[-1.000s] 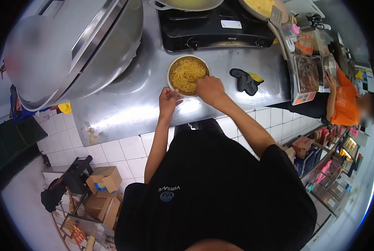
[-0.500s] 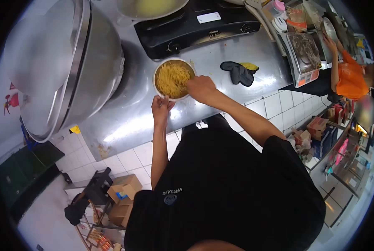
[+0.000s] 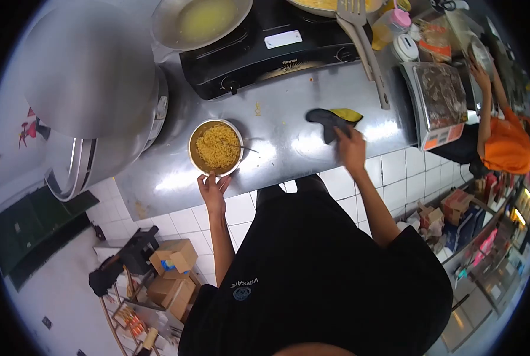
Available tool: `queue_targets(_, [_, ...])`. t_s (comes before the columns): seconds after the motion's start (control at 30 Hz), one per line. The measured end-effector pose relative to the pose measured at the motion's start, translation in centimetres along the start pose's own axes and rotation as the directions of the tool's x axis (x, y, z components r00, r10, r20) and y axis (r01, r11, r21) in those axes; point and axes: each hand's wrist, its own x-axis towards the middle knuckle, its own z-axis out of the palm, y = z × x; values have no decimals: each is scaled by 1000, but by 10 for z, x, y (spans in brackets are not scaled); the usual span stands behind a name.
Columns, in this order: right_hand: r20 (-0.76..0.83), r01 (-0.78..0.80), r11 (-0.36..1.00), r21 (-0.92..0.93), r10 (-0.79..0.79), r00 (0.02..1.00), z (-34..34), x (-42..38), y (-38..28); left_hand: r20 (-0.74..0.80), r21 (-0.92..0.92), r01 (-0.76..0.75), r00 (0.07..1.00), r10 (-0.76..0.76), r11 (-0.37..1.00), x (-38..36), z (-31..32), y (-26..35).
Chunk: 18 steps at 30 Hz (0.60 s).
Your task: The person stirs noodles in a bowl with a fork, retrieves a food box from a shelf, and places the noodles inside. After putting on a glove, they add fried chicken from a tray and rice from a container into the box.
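Note:
A round metal bowl [image 3: 192, 148] of yellow noodles [image 3: 216, 146] stands near the counter's front edge. My left hand [image 3: 214, 193] grips its near rim, some fingers below the edge. The thin metal handle of a utensil [image 3: 248, 148] leans out over the bowl's right side; its other end is buried in the noodles. To the right, my right hand [image 3: 351, 151] has its fingers closed at the near edge of a dark grey and yellow cloth [image 3: 324, 120], which lies bunched on the steel. Motion slightly blurs these fingers.
Behind stands a black gas stove [image 3: 277, 65] with a pan of yellowish liquid [image 3: 182, 40] and another pan [image 3: 312, 7]. A slotted spatula [image 3: 360, 35] overhangs its right side. A scale [image 3: 443, 137] bears a dark package. Large metal bowls [image 3: 140, 118] rise at left; a person in orange [image 3: 507, 145] works far right.
My right hand has let go of the utensil in the noodles and moved right to the cloth. My left hand stays at the bowl's rim. The view has shifted a little.

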Motion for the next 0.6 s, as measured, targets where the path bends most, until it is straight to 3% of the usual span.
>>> queue_targets(0.1, [-272,-100,995,-28,88,958,-10,48,34,-77,19,-21,997,22,1000,-16,-19,-10])
queue_targets(0.2, [-404,-183,983,15,173,898,6,114,21,-103,77,-77,991,84,994,-21,-27,-14])
queue_targets(0.23, [-348,-218,975,-35,192,917,11,129,-2,-94,51,-63,993,68,997,-23,-30,-16])
queue_targets(0.27, [-364,-117,991,-71,83,928,43,143,-7,-86,30,-46,995,48,999,-28,-35,-17])
queue_targets(0.37, [-248,124,986,107,-94,964,83,136,-112,-82,31,-9,997,12,999,-32,-38,-17])
queue_targets(0.4, [-199,253,967,37,-241,950,102,127,-140,-77,23,5,997,-3,1000,-33,-39,-18])
queue_targets(0.47, [-42,410,888,210,-410,911,94,96,-192,-64,10,3,998,-3,1000,-26,-47,-19])
queue_targets(0.5, [-40,406,890,207,-407,912,90,90,-196,-56,46,-31,998,33,998,-21,-54,-22])
queue_targets(0.57, [225,495,775,393,-603,766,80,81,-192,-54,51,-98,993,101,994,-20,-59,-21])
queue_targets(0.6, [43,443,753,487,-527,849,78,82,-182,-46,35,-101,994,103,994,-16,-64,-19])
